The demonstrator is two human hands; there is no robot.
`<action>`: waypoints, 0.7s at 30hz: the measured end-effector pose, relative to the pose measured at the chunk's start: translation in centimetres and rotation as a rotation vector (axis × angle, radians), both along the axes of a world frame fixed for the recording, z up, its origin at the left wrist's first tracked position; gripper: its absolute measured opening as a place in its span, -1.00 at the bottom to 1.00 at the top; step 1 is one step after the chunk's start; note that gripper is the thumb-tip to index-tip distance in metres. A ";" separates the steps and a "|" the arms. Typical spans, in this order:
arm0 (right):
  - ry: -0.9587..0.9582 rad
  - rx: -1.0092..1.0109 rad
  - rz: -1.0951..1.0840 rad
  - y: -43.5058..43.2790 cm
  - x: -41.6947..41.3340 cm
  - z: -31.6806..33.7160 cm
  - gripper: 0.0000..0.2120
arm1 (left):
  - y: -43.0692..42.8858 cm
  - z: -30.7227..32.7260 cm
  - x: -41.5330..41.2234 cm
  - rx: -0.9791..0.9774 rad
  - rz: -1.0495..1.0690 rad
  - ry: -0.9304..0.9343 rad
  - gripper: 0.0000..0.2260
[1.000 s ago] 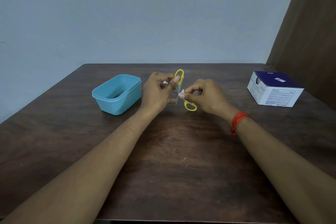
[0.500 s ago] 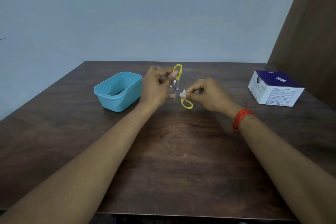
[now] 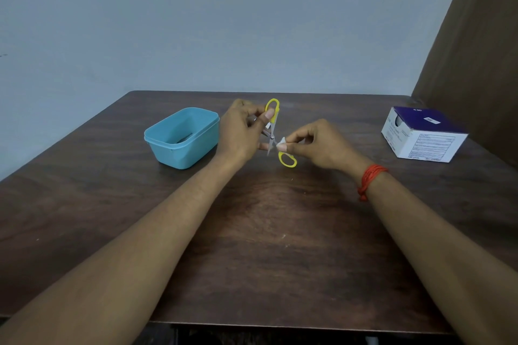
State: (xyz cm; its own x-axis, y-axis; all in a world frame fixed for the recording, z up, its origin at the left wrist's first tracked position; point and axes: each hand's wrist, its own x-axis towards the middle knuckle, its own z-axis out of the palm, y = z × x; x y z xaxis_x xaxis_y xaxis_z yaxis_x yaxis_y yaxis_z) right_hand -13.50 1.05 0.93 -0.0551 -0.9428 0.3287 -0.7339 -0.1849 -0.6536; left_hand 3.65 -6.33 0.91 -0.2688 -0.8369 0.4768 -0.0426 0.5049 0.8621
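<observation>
Fingers (image 3: 267,116) of the left hand (image 3: 241,131), seen from the head view, curl round the scissors (image 3: 271,134) near the pivot, thumb pressed below the upper yellow loop. The tool is held above the middle of the tabletop (image 3: 266,232), blades crossed open, with the lower loop hanging free. The right hand (image 3: 319,145) pinches a small white wad (image 3: 281,144) between thumb and fingertips (image 3: 294,138) and holds it against one blade.

The scissors look light and stiff, with slick plastic loops and bare metal edges, so the shanks beside the pivot are probably the safest hold. The wad seems soft and nearly weightless and could easily snag on an edge.

A blue tub (image 3: 179,158) stands just left of the left hand with something dark inside it. A white and purple box (image 3: 426,143) sits well apart at the right.

The tabletop is dark wood grain, smooth and faintly glossy. Behind it are a pale grey-blue wall (image 3: 224,22) and a brown panel (image 3: 476,50) at the right.
</observation>
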 end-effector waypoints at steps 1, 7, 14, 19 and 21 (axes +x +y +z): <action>-0.018 0.027 0.019 0.0 -0.1 0.1 -0.85 | 0.0 0.1 0.1 0.005 0.000 0.004 -0.87; -0.067 -0.021 0.010 0.0 0.3 -0.2 -0.86 | 0.1 0.0 0.0 0.018 -0.010 -0.001 -0.92; -0.107 -0.029 0.010 -0.2 0.3 -0.1 -0.84 | 0.3 0.3 0.0 0.064 -0.014 0.030 -0.81; -0.140 0.040 0.025 0.0 -0.5 0.2 -0.85 | 0.1 0.5 0.3 0.114 0.003 0.082 -0.78; -0.128 0.044 0.022 -0.1 -0.4 0.1 -0.86 | 0.2 0.5 0.3 0.103 -0.008 0.071 -0.83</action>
State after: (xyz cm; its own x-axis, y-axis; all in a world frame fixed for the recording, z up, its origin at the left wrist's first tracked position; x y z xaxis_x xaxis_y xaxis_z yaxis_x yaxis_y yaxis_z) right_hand -13.89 1.00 1.02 -0.0729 -0.9577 0.2783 -0.6402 -0.1691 -0.7494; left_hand 3.98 -6.13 1.41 -0.2439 -0.8804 0.4068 0.0244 0.4138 0.9101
